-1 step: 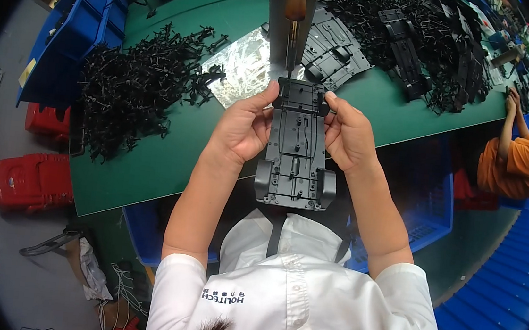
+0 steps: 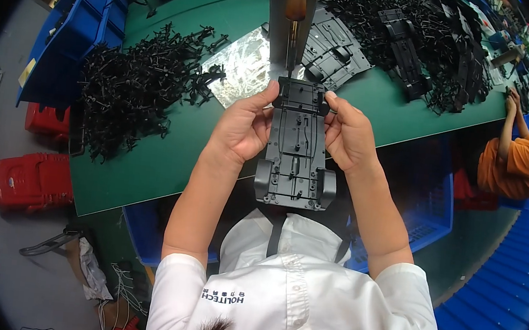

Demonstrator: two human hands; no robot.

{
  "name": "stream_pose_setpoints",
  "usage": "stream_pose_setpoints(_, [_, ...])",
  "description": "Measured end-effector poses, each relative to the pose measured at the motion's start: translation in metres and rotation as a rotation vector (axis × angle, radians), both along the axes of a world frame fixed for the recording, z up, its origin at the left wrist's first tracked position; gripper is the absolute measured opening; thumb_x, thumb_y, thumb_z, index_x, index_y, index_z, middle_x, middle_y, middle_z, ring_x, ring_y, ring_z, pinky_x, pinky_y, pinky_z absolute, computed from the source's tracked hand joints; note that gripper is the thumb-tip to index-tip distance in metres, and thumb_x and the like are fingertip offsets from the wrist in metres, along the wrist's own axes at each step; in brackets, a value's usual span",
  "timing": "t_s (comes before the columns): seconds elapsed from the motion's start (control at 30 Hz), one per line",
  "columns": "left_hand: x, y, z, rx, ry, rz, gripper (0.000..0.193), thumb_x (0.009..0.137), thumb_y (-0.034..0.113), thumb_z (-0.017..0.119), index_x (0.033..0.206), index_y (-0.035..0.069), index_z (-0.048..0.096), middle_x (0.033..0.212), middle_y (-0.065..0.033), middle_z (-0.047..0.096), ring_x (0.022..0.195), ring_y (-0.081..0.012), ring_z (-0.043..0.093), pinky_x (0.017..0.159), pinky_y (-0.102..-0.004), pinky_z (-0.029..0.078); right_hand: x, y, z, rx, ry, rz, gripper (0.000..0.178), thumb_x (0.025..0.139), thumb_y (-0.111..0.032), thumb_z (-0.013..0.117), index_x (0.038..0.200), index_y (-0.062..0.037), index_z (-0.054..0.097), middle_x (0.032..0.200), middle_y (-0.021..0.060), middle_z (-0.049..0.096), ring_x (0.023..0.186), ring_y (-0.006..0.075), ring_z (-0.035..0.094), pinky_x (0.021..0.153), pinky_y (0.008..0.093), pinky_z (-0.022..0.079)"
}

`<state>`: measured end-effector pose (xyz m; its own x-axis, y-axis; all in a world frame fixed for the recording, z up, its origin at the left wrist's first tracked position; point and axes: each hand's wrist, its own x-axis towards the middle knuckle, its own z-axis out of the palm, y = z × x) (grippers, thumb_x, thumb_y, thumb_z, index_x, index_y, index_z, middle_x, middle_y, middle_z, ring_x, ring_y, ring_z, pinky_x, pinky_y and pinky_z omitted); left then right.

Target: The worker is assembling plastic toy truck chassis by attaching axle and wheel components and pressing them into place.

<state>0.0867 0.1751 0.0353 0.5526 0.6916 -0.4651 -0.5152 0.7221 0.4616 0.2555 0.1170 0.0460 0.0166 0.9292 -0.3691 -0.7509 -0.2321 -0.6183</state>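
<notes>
A black plastic toy-car chassis [image 2: 297,144] is gripped by its far end, one hand on each side. My left hand [image 2: 245,123] closes on its left edge, thumb up near the far corner. On the opposite edge, my right hand [image 2: 350,131] pinches it with the thumb close to the far right corner. The chassis's near end, with wheel-arch pieces at both sides, reaches toward my body. Right over its far edge stands the thin tip of a vertical screwdriver-like machine [image 2: 292,45]. Whether the tip touches the chassis I cannot tell.
Small black plastic parts [image 2: 134,90] lie heaped on the green table [image 2: 170,174] at left. More chassis [image 2: 338,50] rest behind the machine, and a black pile [image 2: 412,45] sits far right. Blue bins [image 2: 82,30] stand at left. A person in orange [image 2: 516,159] works at right.
</notes>
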Motion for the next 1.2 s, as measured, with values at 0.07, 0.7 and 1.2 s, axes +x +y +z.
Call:
stream_pose_setpoints(0.07, [0.001, 0.0, 0.004, 0.023, -0.01, -0.012, 0.029, 0.087, 0.02, 0.057, 0.103, -0.003, 0.052, 0.096, -0.0116, 0.058, 0.087, -0.0172, 0.059, 0.076, -0.0275, 0.054, 0.001, 0.001, -0.002, 0.007, 0.001, -0.005, 0.011, 0.087, -0.011, 0.054, 0.089, -0.0001, 0.057, 0.084, 0.0057, 0.061, 0.069, 0.0091, 0.058, 0.062, 0.0207, 0.052])
stream_pose_setpoints(0.7, [0.003, 0.004, 0.007, 0.035, 0.008, 0.005, 0.029, 0.087, 0.021, 0.058, 0.103, -0.002, 0.052, 0.095, -0.0111, 0.059, 0.086, -0.0167, 0.059, 0.076, -0.0266, 0.053, 0.001, 0.006, 0.002, 0.008, -0.007, -0.023, 0.011, 0.087, -0.01, 0.053, 0.088, 0.0001, 0.059, 0.085, 0.0051, 0.062, 0.069, 0.0084, 0.058, 0.064, 0.0196, 0.052])
stream_pose_setpoints(1.2, [0.005, 0.01, 0.005, -0.008, -0.009, -0.025, 0.03, 0.086, 0.021, 0.059, 0.103, -0.002, 0.051, 0.093, -0.0148, 0.058, 0.082, -0.0192, 0.061, 0.071, -0.0279, 0.056, 0.003, 0.011, -0.006, 0.015, -0.114, -0.037, 0.02, 0.088, -0.021, 0.052, 0.089, -0.0011, 0.056, 0.073, 0.0059, 0.059, 0.061, 0.012, 0.058, 0.053, 0.0272, 0.052])
